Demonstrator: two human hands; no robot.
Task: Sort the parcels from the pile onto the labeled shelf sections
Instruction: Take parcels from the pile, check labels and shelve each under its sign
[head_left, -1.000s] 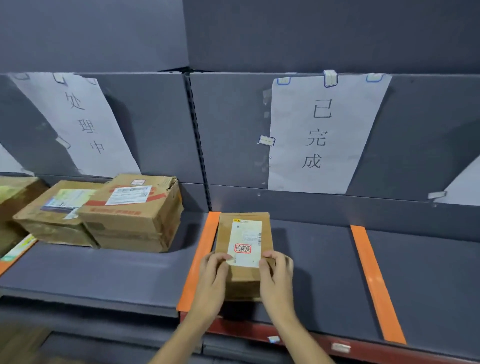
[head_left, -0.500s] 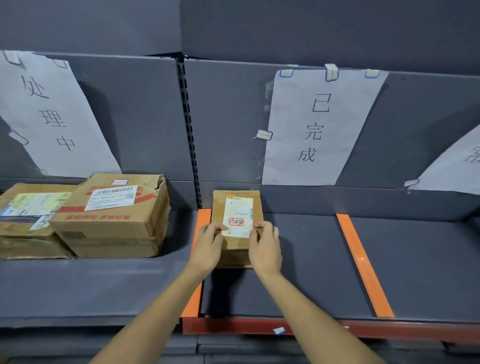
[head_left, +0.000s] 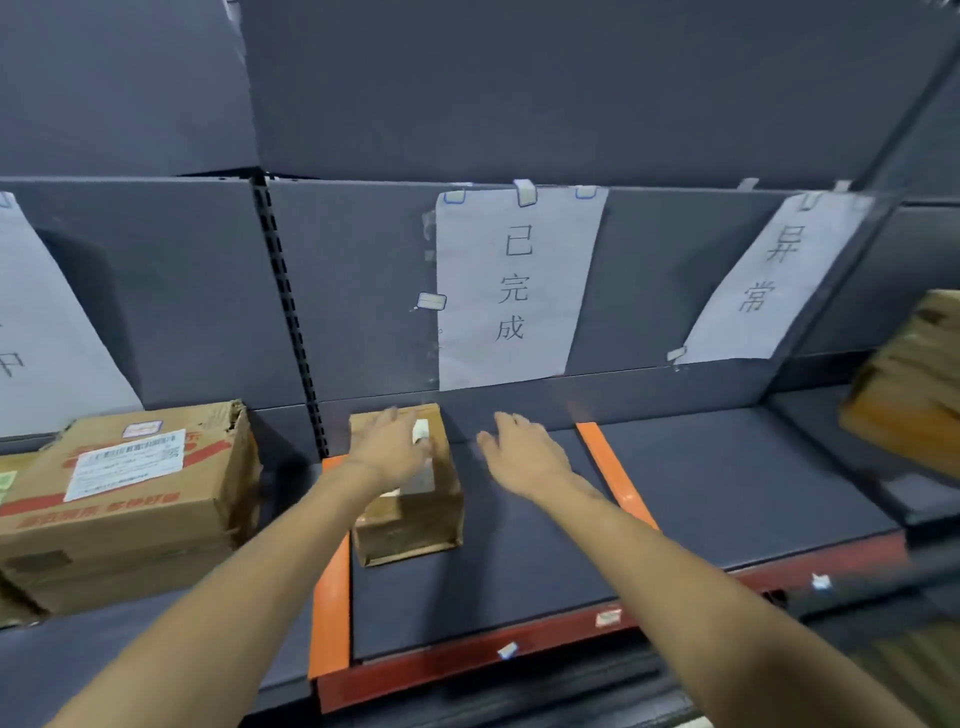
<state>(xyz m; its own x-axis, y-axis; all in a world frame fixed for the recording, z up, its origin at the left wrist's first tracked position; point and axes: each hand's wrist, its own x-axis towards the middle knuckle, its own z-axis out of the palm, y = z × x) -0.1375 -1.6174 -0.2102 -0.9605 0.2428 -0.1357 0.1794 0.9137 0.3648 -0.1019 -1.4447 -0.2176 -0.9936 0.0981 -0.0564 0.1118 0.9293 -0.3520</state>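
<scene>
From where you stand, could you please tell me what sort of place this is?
Most likely a parcel sorting area in a warehouse or depot: grey shelving split into sections by orange strips, paper signs with Chinese characters taped to its back panel, and cardboard parcels with shipping labels on it.

Dim, even light; motion blur, wide-angle bending at edges

- The small brown cardboard parcel (head_left: 415, 525) now sits deeper on the dark grey shelf (head_left: 519, 571).
- The left hand (head_left: 387, 447) opens flat over it; the right hand (head_left: 524, 452) lets go, open at its 3 o'clock.
</scene>
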